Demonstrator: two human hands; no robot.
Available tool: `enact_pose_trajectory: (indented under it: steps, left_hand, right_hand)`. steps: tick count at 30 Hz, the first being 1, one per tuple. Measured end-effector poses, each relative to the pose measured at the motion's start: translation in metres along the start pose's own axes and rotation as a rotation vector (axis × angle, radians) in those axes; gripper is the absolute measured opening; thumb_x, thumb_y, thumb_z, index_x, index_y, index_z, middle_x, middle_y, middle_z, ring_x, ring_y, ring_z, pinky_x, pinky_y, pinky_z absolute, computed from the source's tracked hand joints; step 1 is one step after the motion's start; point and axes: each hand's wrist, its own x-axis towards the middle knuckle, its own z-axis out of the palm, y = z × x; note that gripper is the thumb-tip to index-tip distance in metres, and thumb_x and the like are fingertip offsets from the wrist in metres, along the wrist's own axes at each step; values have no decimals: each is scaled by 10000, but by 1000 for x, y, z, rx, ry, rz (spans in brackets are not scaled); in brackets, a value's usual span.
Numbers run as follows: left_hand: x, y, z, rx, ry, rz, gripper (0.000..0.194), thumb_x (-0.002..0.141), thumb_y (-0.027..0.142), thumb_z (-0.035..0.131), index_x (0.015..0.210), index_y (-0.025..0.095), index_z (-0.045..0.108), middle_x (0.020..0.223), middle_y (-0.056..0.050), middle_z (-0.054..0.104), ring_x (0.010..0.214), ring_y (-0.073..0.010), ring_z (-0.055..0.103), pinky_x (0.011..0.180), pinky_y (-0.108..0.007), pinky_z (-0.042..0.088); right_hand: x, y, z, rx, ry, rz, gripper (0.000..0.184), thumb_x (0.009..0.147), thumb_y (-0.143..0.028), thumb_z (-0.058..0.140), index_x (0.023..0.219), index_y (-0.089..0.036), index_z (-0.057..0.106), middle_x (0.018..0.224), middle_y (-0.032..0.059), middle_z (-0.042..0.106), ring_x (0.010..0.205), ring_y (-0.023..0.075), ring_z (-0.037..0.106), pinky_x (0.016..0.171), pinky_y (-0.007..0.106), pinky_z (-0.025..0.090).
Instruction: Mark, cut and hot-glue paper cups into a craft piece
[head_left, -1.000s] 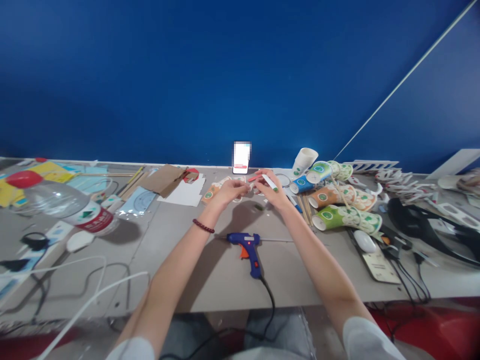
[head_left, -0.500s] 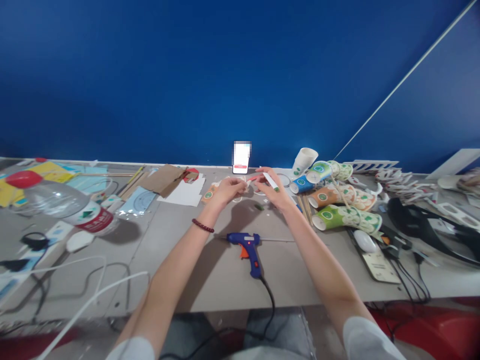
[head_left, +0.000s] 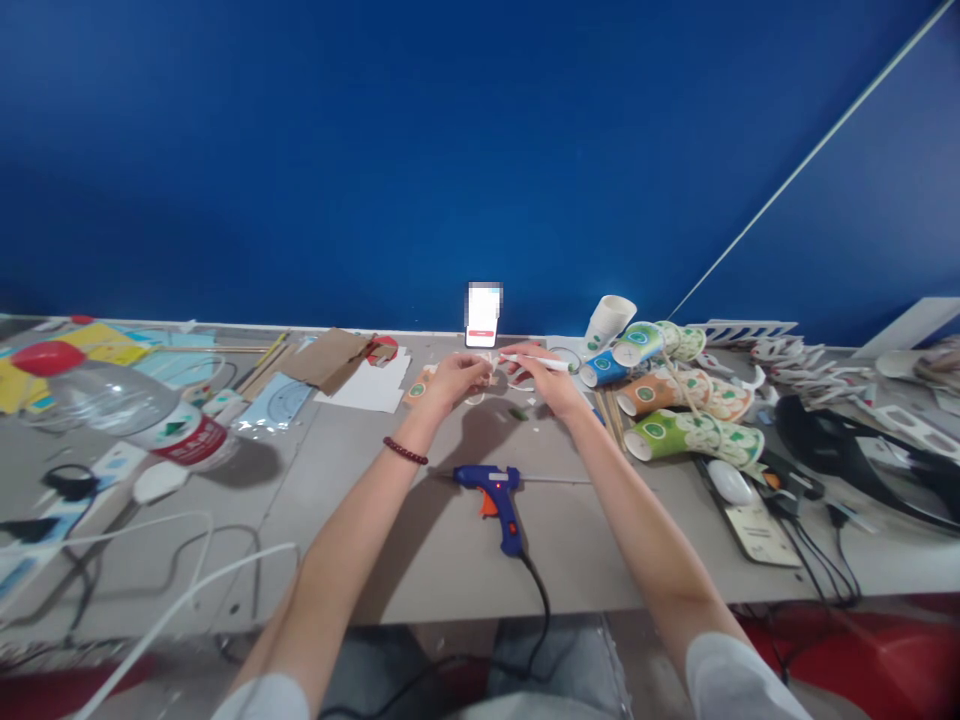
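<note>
A: Pinching a small paper piece (head_left: 491,372) in your left hand (head_left: 456,380), fingers narrow, above the table (head_left: 420,540)?

B: Yes. Your right hand (head_left: 546,385) gripped the white pen (head_left: 534,362) beside it. Risk as I judged it: the lit glue gun (head_left: 495,497) lay under your forearms; a dropped elbow could have hit its nozzle.

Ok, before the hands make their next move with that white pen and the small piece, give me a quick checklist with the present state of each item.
1. Right hand grips the white marker pen: ok, pen lies roughly level.
2. Left hand pinches a small pale paper piece: ok, though the piece is too small to identify.
3. Pen tip meets the piece: cannot tell.
4. Blue hot glue gun lies apart from both hands on the grey table: ok, red light on.
5. Glue gun's black cable runs off the near edge, between the forearms: ok.
6. Patterned paper cups lie tipped close beside the right forearm: not ok.
</note>
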Motion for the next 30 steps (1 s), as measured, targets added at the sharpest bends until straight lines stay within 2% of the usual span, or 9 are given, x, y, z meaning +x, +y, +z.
enact_pose_trajectory:
  steps: [11,30]
  left_hand:
    - [4,-5,-1,24,-9,13,150,643,313,719,648,177,656,643,-16,637,613,-113,564,569,-237,433]
    - [2,-2,0,-10,-31,5,170,629,305,738,628,168,638,634,-17,623,600,-105,540,574,-241,416]
  right_hand:
    - [-2,-5,4,-74,36,12,165,769,-361,585,885,-254,634,801,7,660,766,178,639,613,286,542]
    - [-2,-1,5,-99,36,23,144,727,-308,563,833,-255,646,769,6,659,752,182,635,600,281,525]
